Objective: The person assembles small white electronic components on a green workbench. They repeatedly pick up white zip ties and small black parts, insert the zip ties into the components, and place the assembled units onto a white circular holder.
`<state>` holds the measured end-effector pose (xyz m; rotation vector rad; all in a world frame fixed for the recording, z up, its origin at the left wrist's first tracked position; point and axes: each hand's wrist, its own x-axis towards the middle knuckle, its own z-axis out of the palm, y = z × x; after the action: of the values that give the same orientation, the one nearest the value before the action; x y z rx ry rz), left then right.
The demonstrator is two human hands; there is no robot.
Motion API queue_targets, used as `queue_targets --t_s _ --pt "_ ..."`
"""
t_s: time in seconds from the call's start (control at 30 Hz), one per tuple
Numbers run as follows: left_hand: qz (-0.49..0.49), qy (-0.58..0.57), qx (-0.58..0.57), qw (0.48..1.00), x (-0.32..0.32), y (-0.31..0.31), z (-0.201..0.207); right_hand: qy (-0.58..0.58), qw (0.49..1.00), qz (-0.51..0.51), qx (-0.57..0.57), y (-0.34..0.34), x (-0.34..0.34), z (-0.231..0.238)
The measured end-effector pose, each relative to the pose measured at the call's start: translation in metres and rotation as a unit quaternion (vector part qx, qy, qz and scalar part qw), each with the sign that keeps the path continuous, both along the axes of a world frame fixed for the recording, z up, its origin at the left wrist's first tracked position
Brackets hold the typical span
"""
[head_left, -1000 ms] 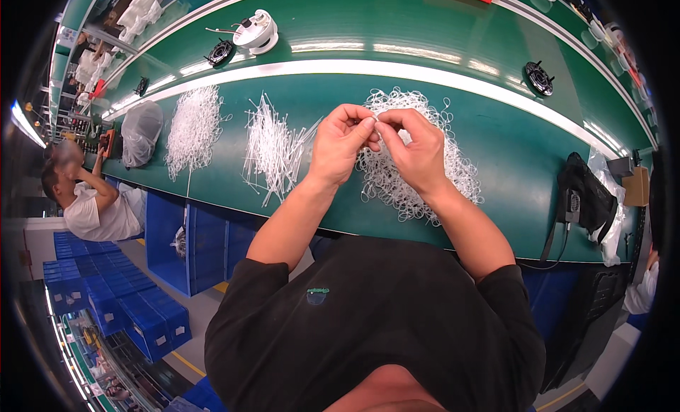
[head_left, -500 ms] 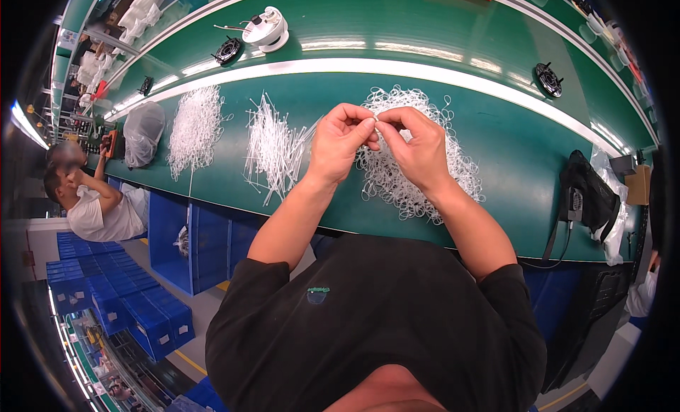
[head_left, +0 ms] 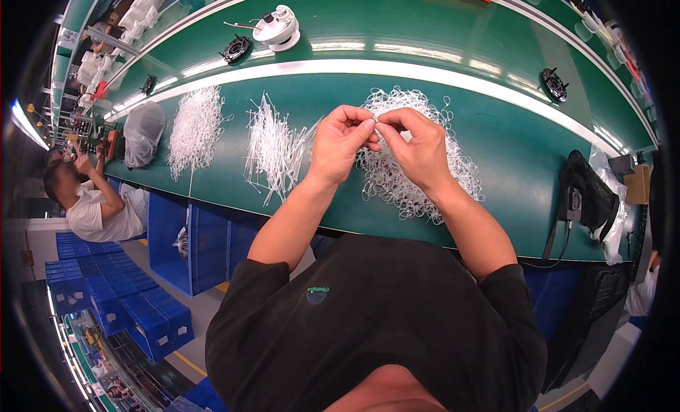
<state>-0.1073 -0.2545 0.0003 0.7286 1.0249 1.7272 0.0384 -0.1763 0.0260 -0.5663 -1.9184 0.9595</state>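
My left hand (head_left: 341,144) and my right hand (head_left: 416,148) meet fingertip to fingertip above the green bench. Both are closed in a pinch on a small white cable tie (head_left: 375,119), most of which the fingers hide. Beneath and beyond them spreads a heap of looped white cable ties (head_left: 453,167). Left of my left hand lies a pile of straight white cable ties (head_left: 273,153). Farther left is another heap of white cable ties (head_left: 195,132), some of them looped.
A green belt (head_left: 425,29) behind the bench carries a white round housing (head_left: 278,31) and black round parts (head_left: 554,85). At right lies a black bag (head_left: 591,196); at left, a clear plastic bag (head_left: 144,132). A co-worker (head_left: 99,206) sits far left, near blue bins (head_left: 152,316).
The white housing and black parts on the belt have shifted slightly right. My hands hold nearly the same pose. The co-worker's arm and head have moved.
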Motion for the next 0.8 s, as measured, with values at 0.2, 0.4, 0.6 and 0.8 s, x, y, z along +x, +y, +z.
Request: queue_targets --t_s 0.2,0.4,0.6,0.8 --pt "0.008 -0.009 0.001 1.000 -0.0023 0.0000 -0.0021 -0.005 1.000 0.005 -0.001 -0.0008 -0.0003 0.0012" --pt "0.005 -0.002 -0.001 1.000 -0.0028 -0.0008 -0.0016 -0.007 1.000 0.010 -0.008 0.0011 -0.0013 0.0013" --pt "0.001 0.033 -0.004 0.999 -0.0016 -0.0022 -0.0029 -0.012 0.998 0.010 -0.062 0.0004 -0.0031 0.0013" --pt "0.005 0.021 0.004 1.000 -0.0026 -0.0007 -0.0016 -0.018 0.997 0.011 -0.075 -0.0027 -0.0015 -0.0010"
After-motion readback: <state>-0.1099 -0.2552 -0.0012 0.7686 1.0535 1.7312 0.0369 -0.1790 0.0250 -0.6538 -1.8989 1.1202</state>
